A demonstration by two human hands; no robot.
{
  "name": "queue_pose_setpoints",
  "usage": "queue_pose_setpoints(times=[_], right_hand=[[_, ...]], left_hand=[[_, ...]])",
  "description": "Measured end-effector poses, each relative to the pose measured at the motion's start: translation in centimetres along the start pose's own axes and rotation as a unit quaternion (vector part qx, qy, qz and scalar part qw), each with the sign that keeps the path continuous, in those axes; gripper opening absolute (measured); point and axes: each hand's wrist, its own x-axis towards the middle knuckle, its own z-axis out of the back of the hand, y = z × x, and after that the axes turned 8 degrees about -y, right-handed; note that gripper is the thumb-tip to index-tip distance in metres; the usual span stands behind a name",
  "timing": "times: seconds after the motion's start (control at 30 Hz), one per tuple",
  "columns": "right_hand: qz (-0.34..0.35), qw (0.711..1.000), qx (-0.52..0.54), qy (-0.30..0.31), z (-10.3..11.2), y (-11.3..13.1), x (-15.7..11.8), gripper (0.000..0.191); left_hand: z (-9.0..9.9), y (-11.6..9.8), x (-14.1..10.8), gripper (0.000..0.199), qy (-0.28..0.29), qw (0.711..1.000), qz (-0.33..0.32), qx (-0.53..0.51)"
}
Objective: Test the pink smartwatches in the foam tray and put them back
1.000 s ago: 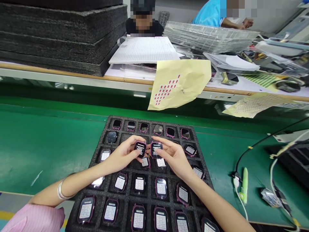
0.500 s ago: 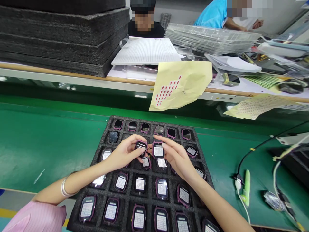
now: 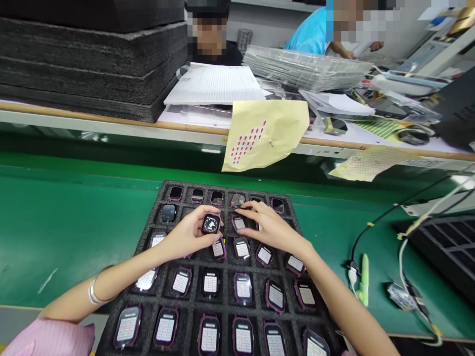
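My left hand (image 3: 193, 231) holds a purple-edged smartwatch (image 3: 211, 224) between thumb and fingers, its lit screen showing a round dial. Just right of it, my right hand (image 3: 265, 225) has its thumb and fingers apart over another purple-edged watch (image 3: 239, 223) with a white list on its screen. That watch lies in a compartment of the black foam tray (image 3: 227, 306). Rows of similar watches fill many compartments, most with white lists lit; those in the back row have dark screens.
Stacked black foam trays (image 3: 74, 64) stand on the shelf at the left. Yellow paper (image 3: 265, 136) hangs from the shelf edge. Cables (image 3: 401, 262) and a green pen-like object (image 3: 365, 279) lie at the right. Two people are beyond the shelf.
The watch from my right hand is now in the tray, and that hand's fingers have spread off it. The left-hand watch has switched from text to a dial. The view has shifted slightly.
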Motion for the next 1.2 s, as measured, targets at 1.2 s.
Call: queue_pose_setpoints(times=[1.2], right_hand=[[-0.211, 0.696, 0.683, -0.067, 0.0, 6.4, -2.0, 0.043]], left_hand=[[-1.1, -0.9, 0.3, 0.024, -0.121, 0.987, -0.074, 0.082]])
